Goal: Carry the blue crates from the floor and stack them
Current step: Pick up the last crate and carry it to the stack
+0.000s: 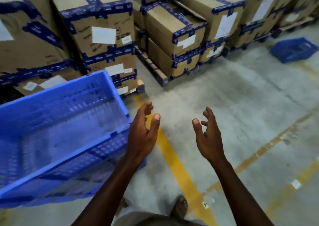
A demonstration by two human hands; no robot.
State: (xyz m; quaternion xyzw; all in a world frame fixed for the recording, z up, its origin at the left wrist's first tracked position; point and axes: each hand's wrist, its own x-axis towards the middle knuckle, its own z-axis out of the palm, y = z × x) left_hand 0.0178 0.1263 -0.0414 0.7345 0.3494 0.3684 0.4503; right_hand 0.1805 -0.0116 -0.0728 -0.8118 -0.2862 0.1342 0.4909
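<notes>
A large blue perforated crate (pixel 57 134) fills the lower left, open side up, apparently atop a stack whose lower part shows beneath it. My left hand (pixel 144 132) hovers just off its right corner, fingers relaxed and holding nothing. My right hand (pixel 207 132) is raised over the bare floor, palm turned inward, fingers loosely spread and empty. A second blue crate (pixel 293 49) lies on the floor at the far right, beside the pallets.
Taped cardboard boxes (pixel 100 27) are piled on pallets (pixel 155 70) across the back and left. Yellow lines (pixel 174 160) run over the grey concrete floor. My sandalled foot (pixel 180 206) shows at the bottom.
</notes>
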